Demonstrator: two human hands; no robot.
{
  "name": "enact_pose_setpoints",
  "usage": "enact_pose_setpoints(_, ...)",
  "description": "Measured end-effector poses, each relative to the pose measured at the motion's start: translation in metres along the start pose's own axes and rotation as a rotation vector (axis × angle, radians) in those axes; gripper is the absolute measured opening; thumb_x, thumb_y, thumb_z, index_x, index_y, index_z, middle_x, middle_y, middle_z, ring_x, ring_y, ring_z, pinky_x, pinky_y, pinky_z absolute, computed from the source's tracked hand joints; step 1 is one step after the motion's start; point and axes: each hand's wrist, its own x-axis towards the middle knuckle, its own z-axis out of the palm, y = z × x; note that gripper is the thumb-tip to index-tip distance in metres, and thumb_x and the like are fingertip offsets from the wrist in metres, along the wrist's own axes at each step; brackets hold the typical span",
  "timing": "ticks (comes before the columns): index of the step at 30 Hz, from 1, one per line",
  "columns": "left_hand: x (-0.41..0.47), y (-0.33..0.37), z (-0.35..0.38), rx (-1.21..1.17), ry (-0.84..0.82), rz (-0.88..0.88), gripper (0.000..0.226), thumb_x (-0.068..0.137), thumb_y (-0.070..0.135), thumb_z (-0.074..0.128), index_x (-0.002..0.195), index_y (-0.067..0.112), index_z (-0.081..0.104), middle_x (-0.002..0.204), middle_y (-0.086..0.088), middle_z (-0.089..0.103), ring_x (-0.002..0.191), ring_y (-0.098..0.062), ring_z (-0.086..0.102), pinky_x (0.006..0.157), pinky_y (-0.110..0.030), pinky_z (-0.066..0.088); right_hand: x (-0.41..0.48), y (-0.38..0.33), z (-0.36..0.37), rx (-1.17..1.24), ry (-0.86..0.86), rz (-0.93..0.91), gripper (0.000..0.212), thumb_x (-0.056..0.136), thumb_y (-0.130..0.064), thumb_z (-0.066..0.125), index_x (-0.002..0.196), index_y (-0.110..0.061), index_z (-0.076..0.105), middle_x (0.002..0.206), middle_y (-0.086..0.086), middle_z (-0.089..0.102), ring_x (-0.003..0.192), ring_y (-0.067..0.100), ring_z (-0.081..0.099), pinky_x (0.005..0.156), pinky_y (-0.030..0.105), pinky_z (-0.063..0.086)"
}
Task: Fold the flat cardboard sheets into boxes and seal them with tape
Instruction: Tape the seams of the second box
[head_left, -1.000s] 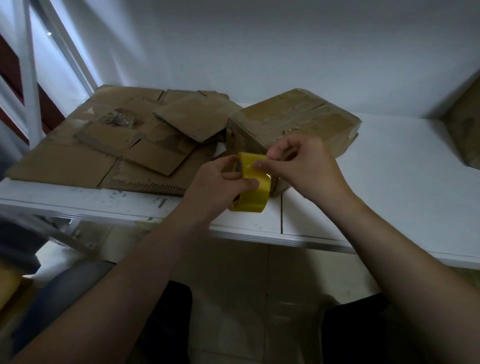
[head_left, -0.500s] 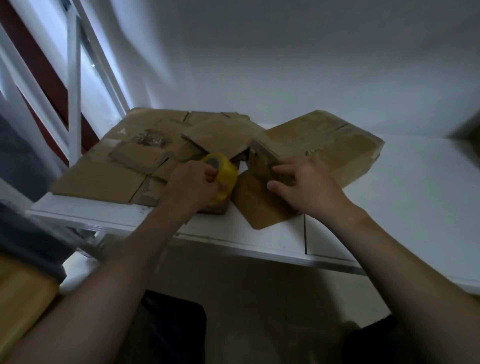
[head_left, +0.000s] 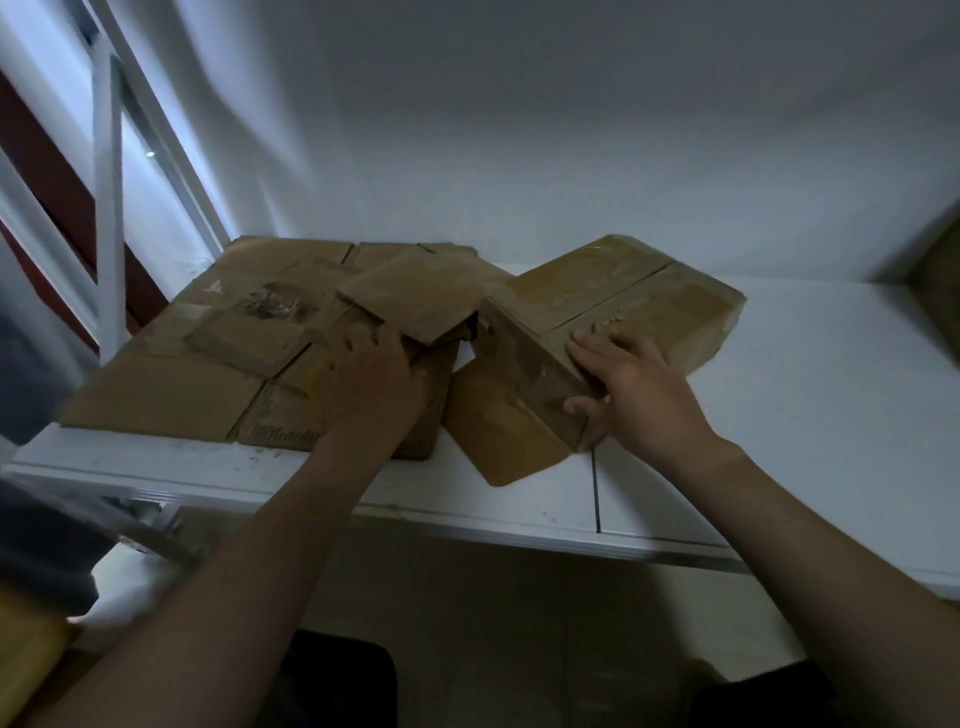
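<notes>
Both my hands are on cardboard near the front edge of the white tabletop (head_left: 779, 415).

Nearest me, a loose flap (head_left: 498, 441) of the box (head_left: 649, 296) lies flat on the tabletop between my two arms. My right hand (head_left: 639, 400) rests on the box's near corner, its grip open: straight fingers (head_left: 592, 348) spread on the top face, thumb against the near side. My left hand (head_left: 374, 389) is on the flat cardboard sheets (head_left: 171, 400) just left of the box; it is blurred and back-on to me, so I cannot tell its grip. Its fingertips reach the edge of a raised cardboard piece (head_left: 415, 301) lying on the stack. The sheets fill the left of the tabletop. The box sits skewed, its far end pointing right, towards the pale wall (head_left: 519, 156).
</notes>
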Motion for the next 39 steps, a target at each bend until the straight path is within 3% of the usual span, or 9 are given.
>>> enact_pose_setpoints(3, 0.0, 0.036, -0.006, -0.411, 0.05, 0.143, 0.045, 0.096, 0.033, 0.062, 0.132, 0.008, 0.051, 0.128, -0.016, 0.05, 0.118, -0.037, 0.048, 0.093, -0.045, 0.043, -0.01, 0.014, 0.005, 0.016, 0.015, -0.061, 0.07, 0.091, -0.038, 0.071, 0.153, -0.027, 0.042, 0.16, -0.01, 0.037, 0.151, 0.026, 0.022, 0.12, 0.053, 0.026)
enact_pose_setpoints(10, 0.023, 0.097, 0.002, -0.762, -0.063, 0.152, 0.053, 0.099, 0.033, 0.059, 0.144, 0.011, 0.041, 0.135, -0.008, 0.05, 0.122, -0.022, 0.05, 0.094, -0.027, 0.039, -0.038, 0.054, 0.005, 0.037, 0.271, -0.04, 0.052, 0.089, -0.005, 0.072, 0.135, -0.028, 0.065, 0.144, -0.005, 0.058, 0.138, 0.043, 0.046, 0.101, 0.058, 0.05)
enact_pose_setpoints(14, 0.042, 0.112, 0.007, -0.839, -0.148, 0.096, 0.065, 0.102, 0.029, 0.057, 0.155, 0.009, 0.026, 0.153, -0.01, 0.038, 0.139, -0.024, 0.039, 0.097, -0.02, 0.029, -0.056, 0.06, 0.003, 0.042, 0.268, 0.107, 0.052, 0.097, -0.02, 0.063, 0.147, -0.024, 0.052, 0.152, 0.003, 0.049, 0.127, 0.037, 0.05, 0.098, 0.045, 0.051)
enact_pose_setpoints(18, 0.057, 0.116, 0.014, -0.894, -0.243, 0.013, 0.071, 0.096, 0.037, 0.065, 0.153, 0.012, 0.03, 0.151, -0.007, 0.041, 0.136, -0.022, 0.042, 0.097, -0.024, 0.032, -0.057, 0.042, 0.003, 0.228, 0.113, 0.205, 0.057, 0.099, -0.049, 0.054, 0.152, -0.031, 0.04, 0.119, -0.003, 0.056, 0.092, 0.016, 0.06, 0.08, 0.025, 0.044)
enact_pose_setpoints(22, 0.059, 0.119, 0.014, -0.866, -0.245, -0.019, 0.072, 0.092, 0.039, 0.07, 0.149, 0.012, 0.035, 0.146, -0.006, 0.046, 0.127, -0.018, 0.047, 0.094, -0.026, 0.036, -0.044, 0.034, -0.002, 0.416, 0.024, 0.325, 0.059, 0.096, -0.063, 0.044, 0.143, -0.028, 0.044, 0.132, -0.003, 0.051, 0.106, 0.017, 0.062, 0.091, 0.032, 0.051)
enact_pose_setpoints(26, 0.048, 0.124, 0.018, -0.861, -0.271, 0.003, 0.09, 0.075, 0.064, 0.066, 0.147, 0.016, 0.044, 0.141, -0.004, 0.053, 0.129, -0.024, 0.052, 0.106, -0.04, 0.045, -0.031, 0.042, -0.013, 0.549, 0.046, 0.532, 0.068, 0.098, -0.065, 0.039, 0.146, -0.016, 0.037, 0.139, 0.006, 0.036, 0.118, 0.03, 0.055, 0.104, 0.042, 0.044)
enact_pose_setpoints(31, 0.031, 0.124, 0.027, -0.788, -0.38, -0.019, 0.087, 0.074, 0.081, 0.047, 0.146, 0.031, 0.047, 0.137, -0.004, 0.05, 0.12, -0.029, 0.056, 0.103, -0.05, 0.049, -0.018, 0.074, -0.03, 0.755, 0.138, 0.725, 0.058, 0.097, -0.06, 0.047, 0.132, -0.014, 0.051, 0.128, 0.009, 0.057, 0.104, 0.026, 0.062, 0.079, 0.037, 0.05)
enact_pose_setpoints(35, 0.032, 0.127, 0.013, -0.894, -0.437, -0.079, 0.052, 0.102, 0.044, 0.05, 0.148, 0.022, 0.045, 0.137, -0.002, 0.049, 0.124, -0.027, 0.052, 0.104, -0.041, 0.044, -0.016, 0.069, -0.039, 0.918, 0.013, 0.714, 0.045, 0.104, -0.037, 0.049, 0.144, -0.02, 0.044, 0.119, 0.002, 0.066, 0.099, 0.022, 0.066, 0.077, 0.042, 0.058)
enact_pose_setpoints(39, 0.028, 0.131, -0.016, -0.996, -0.32, -0.055, 0.052, 0.103, 0.036, 0.052, 0.152, 0.021, 0.04, 0.134, 0.005, 0.051, 0.122, -0.017, 0.048, 0.095, -0.032, 0.038, -0.014, 0.062, -0.057, 0.957, 0.11, 0.62, 0.039, 0.103, -0.033, 0.052, 0.142, -0.027, 0.049, 0.124, -0.004, 0.064, 0.101, 0.016, 0.066, 0.087, 0.044, 0.058)
